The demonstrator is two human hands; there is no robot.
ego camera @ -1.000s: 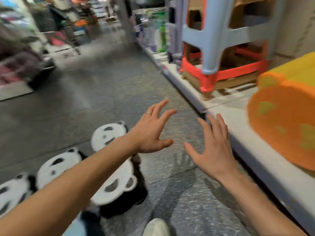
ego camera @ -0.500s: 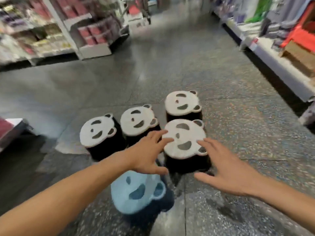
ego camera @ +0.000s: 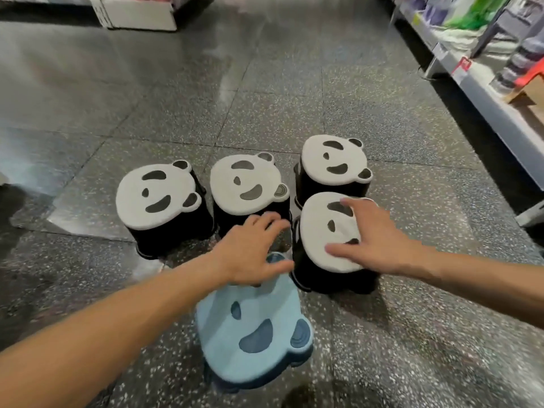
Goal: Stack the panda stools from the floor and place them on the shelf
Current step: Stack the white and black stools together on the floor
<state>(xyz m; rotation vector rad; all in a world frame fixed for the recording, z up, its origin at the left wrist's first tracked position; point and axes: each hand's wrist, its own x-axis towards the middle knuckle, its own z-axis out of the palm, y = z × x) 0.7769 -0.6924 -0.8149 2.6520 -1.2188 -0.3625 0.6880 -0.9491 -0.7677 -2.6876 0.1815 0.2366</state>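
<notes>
Five small plastic panda-face stools stood on the speckled grey tile floor in the head view, none stacked yet. My right hand lay spread over the white seat of the nearest black-bodied stool, fingers splayed and flat on the top, not yet closed on anything. My left hand hovered open just beside that stool's left edge, above the far end of the pale blue stool close under my forearm, gripping nothing. Three more white-topped stools waited beyond my fingertips. I judged the best grip was both palms down the stool's opposite sides, under the seat rim, lifting level so its legs would drop squarely over a neighbour. The white metal shelf ran well off beyond my right hand.
</notes>
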